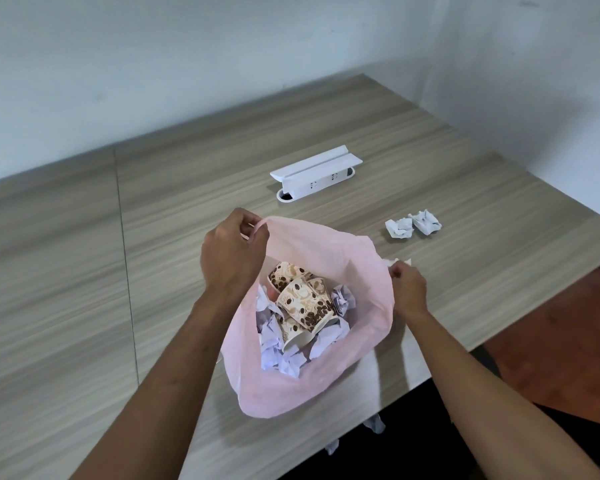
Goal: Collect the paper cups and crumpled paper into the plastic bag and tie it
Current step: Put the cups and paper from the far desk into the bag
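A pink plastic bag (329, 379) lies open on the wooden table (174, 202). Inside it are paper cups (305, 303) printed with coffee beans and several crumpled white papers (274, 351). My left hand (231, 252) grips the bag's far left rim and holds it up. My right hand (407, 289) pinches the right rim, with a bit of white paper (400, 261) just beyond its fingers. Two crumpled papers (413, 225) lie on the table to the right of the bag.
A white power-socket unit (314, 173) stands raised out of the table behind the bag. Crumpled papers (374, 424) show below the table's front edge. A reddish-brown surface (568, 341) lies at the right, lower than the table. White walls close the back and right.
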